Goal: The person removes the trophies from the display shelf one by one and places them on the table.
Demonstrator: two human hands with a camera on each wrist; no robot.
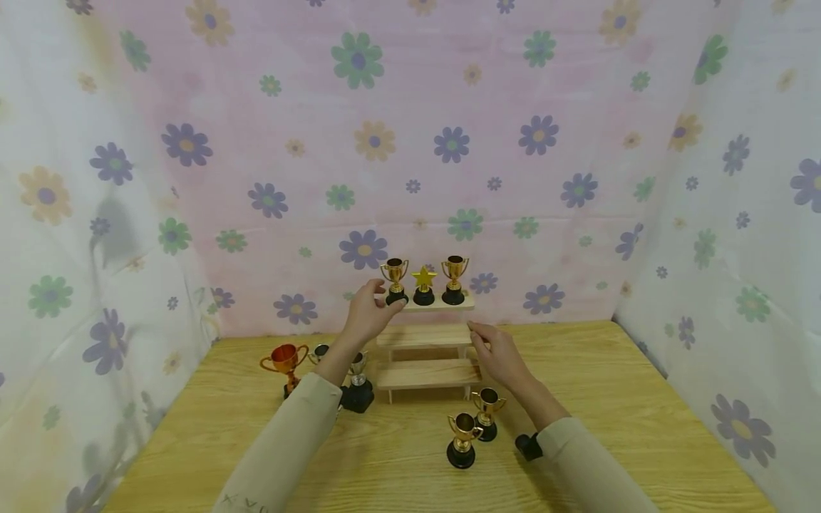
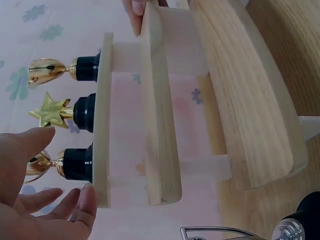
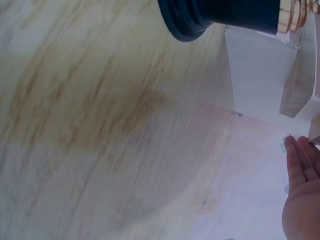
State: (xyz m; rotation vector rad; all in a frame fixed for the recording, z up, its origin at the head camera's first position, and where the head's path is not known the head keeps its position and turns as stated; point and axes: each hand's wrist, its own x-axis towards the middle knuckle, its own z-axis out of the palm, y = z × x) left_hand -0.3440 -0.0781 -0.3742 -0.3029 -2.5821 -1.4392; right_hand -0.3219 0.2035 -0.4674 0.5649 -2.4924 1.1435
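Note:
My left hand (image 1: 367, 315) is at the left end of the top board of a three-step wooden stand (image 1: 426, 370). Its thumb and fingers are spread around a gold trophy cup (image 2: 75, 164) with a black base, the fingertips right by that base. Beside this cup on the top board stand a gold star trophy (image 1: 424, 283) and another gold trophy cup (image 1: 455, 274). My right hand (image 1: 503, 358) holds the right end of the stand's middle board, with fingers on both faces of it in the left wrist view (image 2: 135, 15).
Left of the stand, partly behind my left arm, are a bronze-red trophy cup (image 1: 284, 360) and silver trophy cups (image 1: 358, 367). In front stand two gold trophy cups (image 1: 463, 434), (image 1: 489, 405). A black base (image 1: 529, 447) shows beside my right sleeve. Flowered cloth (image 1: 410, 142) hangs behind.

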